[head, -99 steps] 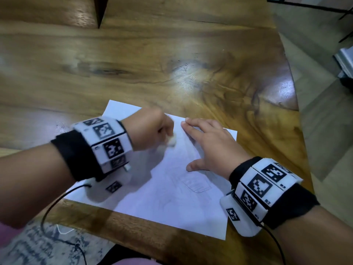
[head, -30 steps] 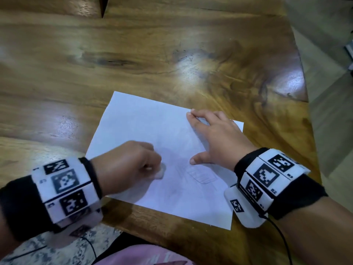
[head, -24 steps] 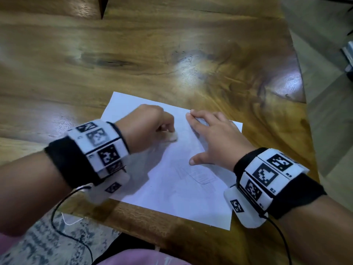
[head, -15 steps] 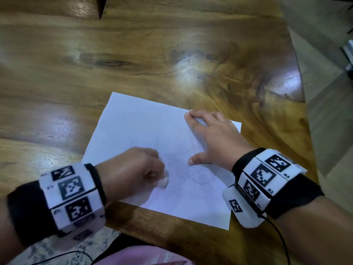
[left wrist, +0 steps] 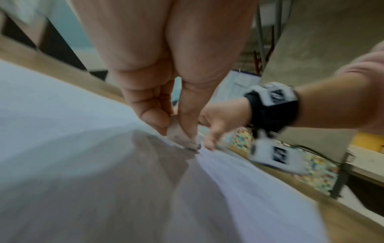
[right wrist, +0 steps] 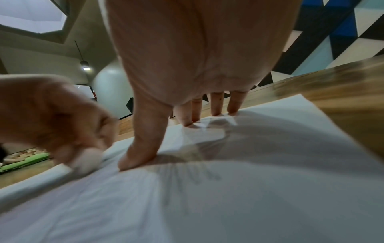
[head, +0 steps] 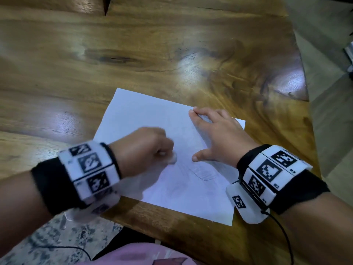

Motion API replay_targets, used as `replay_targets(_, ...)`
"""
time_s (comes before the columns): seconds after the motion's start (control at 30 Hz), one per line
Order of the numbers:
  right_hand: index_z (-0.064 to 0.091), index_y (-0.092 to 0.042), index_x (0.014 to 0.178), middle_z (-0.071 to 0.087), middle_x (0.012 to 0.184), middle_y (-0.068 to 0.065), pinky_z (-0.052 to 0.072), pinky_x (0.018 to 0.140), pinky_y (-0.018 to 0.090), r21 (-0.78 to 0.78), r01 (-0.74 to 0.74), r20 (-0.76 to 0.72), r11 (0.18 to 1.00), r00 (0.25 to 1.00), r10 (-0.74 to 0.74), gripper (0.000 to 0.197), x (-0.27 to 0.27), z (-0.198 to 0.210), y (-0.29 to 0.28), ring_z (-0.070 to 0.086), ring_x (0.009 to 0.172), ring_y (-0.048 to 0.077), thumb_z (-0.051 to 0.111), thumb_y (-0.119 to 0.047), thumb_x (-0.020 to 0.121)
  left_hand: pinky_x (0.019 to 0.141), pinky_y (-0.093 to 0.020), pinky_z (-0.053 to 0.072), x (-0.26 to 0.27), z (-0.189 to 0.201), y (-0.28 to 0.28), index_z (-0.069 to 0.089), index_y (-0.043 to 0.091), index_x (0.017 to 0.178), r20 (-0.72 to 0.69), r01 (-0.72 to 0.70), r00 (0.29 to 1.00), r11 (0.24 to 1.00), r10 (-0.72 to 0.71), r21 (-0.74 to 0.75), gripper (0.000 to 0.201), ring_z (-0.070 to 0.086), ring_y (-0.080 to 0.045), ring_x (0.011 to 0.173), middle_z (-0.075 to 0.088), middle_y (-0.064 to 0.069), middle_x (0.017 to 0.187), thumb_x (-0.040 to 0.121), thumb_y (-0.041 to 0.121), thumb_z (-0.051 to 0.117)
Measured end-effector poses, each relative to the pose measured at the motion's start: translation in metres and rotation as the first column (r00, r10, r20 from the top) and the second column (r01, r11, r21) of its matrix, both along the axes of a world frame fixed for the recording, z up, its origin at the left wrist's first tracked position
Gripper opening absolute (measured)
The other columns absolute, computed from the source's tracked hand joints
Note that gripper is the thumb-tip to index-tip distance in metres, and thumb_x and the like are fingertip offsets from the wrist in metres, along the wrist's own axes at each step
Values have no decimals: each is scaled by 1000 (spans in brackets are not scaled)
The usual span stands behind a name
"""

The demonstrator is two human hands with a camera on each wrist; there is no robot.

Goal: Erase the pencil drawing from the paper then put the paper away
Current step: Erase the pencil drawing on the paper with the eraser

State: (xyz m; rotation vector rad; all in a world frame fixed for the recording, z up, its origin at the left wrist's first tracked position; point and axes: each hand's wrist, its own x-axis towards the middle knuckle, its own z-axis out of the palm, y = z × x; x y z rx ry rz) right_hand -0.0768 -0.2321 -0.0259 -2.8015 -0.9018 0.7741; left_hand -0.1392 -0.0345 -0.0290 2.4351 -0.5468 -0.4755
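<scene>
Our paper lies flat near the front edge of the wooden bench, its long axis slanting from near-left to far-right, with faint pencil lines near its right part. Past the bench we see patterned floor. Our left hand pinches a small white eraser against the sheet's middle; our right hand presses down beside it, fingers spread flat.

Head view looks steeply down; both wrist views skim close over the shared paper.
</scene>
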Motion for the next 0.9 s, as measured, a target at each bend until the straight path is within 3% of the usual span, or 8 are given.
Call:
replay_targets(0.07,3,-29,150,4,154,-16,15,110,29,0,2,-3,1000,1000,-2,108,0,0,0,10,134,16,70,-56,69,55,-19,33,3,-2,-8,56,9,61,44,-49,998,999,49,-11,40,49,-13,54,49,1,64,76,43,41)
replay_targets(0.13,3,-29,150,3,154,-16,15,111,30,0,8,-12,1000,1000,-8,108,1,0,-1,9,135,15,71,-55,70,50,-14,33,-15,-10,-8,58,10,71,26,-35,999,999,34,11,26,47,2,49,43,8,62,83,31,50)
replay_targets(0.23,3,-29,150,4,154,-16,16,111,30,2,5,-13,1000,1000,-5,108,1,-1,0,9,136,15,70,-55,70,49,-4,32,-55,-15,-2,56,19,79,-38,166,986,985,-164,54,4,45,8,50,44,15,63,82,17,57)
replay_targets(0.43,4,-29,150,4,154,-16,15,111,30,6,5,-7,1000,1000,-5,107,0,-1,-1,10,135,16,70,-55,70,60,-21,40,-14,-3,-3,60,14,64,-5,-18,1000,999,18,-49,34,53,-11,59,53,1,69,79,40,46)
replay_targets(0.6,4,-29,150,4,154,-16,16,111,30,6,4,-5,1000,1000,-4,107,1,-1,-1,11,133,15,70,-55,70,56,-11,33,-53,-7,-3,56,17,73,-106,71,991,996,-77,-55,10,41,1,58,41,13,68,83,14,56)
replay_targets(0.7,4,-28,150,4,154,-16,16,110,29,9,1,-3,1000,1000,-1,107,0,0,-1,11,132,15,70,-55,70,59,-8,33,-46,-4,-5,59,20,72,-120,69,990,995,-78,-74,11,40,5,58,40,18,69,82,25,57)
replay_targets(0.8,5,-28,150,5,154,-16,15,110,28,11,1,0,1000,1000,-1,107,0,0,-1,11,132,15,70,-55,70,59,-19,37,-19,-3,-13,58,16,65,8,13,1000,997,-13,-71,28,48,-9,57,45,6,68,80,38,51)
replay_targets(0.9,4,-28,150,5,154,-15,15,111,29,9,-6,6,1000,1000,6,107,0,-1,-1,11,132,15,70,-56,70,60,-23,39,-21,-5,-22,60,16,68,29,45,999,998,-44,-51,19,53,-14,61,47,3,71,81,29,55)
